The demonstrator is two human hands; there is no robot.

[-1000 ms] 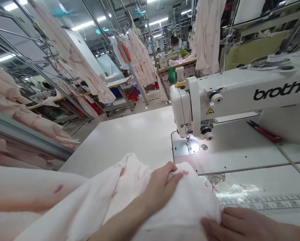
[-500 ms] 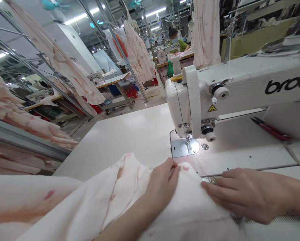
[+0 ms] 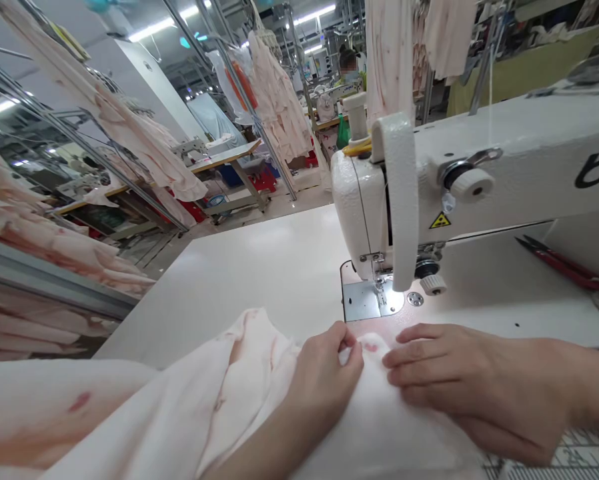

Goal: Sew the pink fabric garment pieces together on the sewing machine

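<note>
Pale pink fabric (image 3: 179,407) with small reddish marks spreads over the near side of the sewing table and out of view at the bottom left. My left hand (image 3: 324,373) pinches its edge between thumb and fingers, just in front of the needle plate (image 3: 367,300). Lying flat on the same cloth to the right is my right hand (image 3: 464,377), its fingers stretched toward the left hand. Above the plate stands the white sewing machine (image 3: 364,220), and the cloth's edge is short of its presser foot (image 3: 381,290).
Red-handled snips (image 3: 562,263) lie on the table right of the machine head. A ruler strip (image 3: 584,457) runs along the near right edge. Racks of pink garments (image 3: 114,133) stand at the left. Further back, a person (image 3: 349,67) sits by another machine.
My right hand has moved up and left onto the fabric, closer to my left hand. My left hand keeps its pinch. The view has shifted slightly nearer the machine.
</note>
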